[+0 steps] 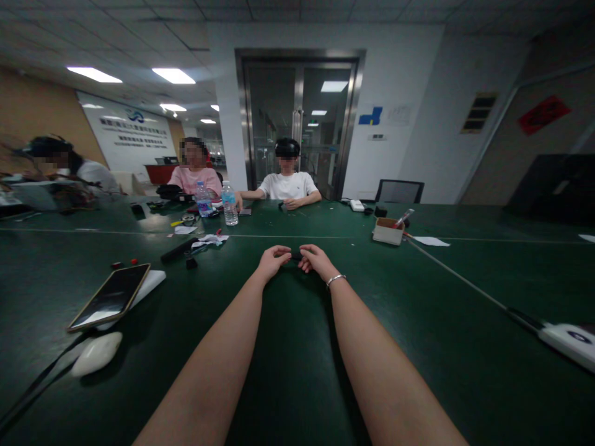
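Both arms reach forward over the dark green table (288, 347). Between my fingertips is a small black object (296, 256), too small and dark to name. My left hand (274, 261) pinches its left end between thumb and fingers. On the other side, my right hand (317, 260) grips the right end, its lower fingers curled beneath. A silver bracelet (335, 280) circles my right wrist. The hands are close together just above the table, and the fingers hide parts of the object.
At left lie a phone (114, 296) and a white rounded case (97, 354). Water bottles (229, 203) stand ahead, near a black tube-like item (179, 249). A small open box (388, 231) and a white power strip (569, 342) are at right. Several people sit across the table.
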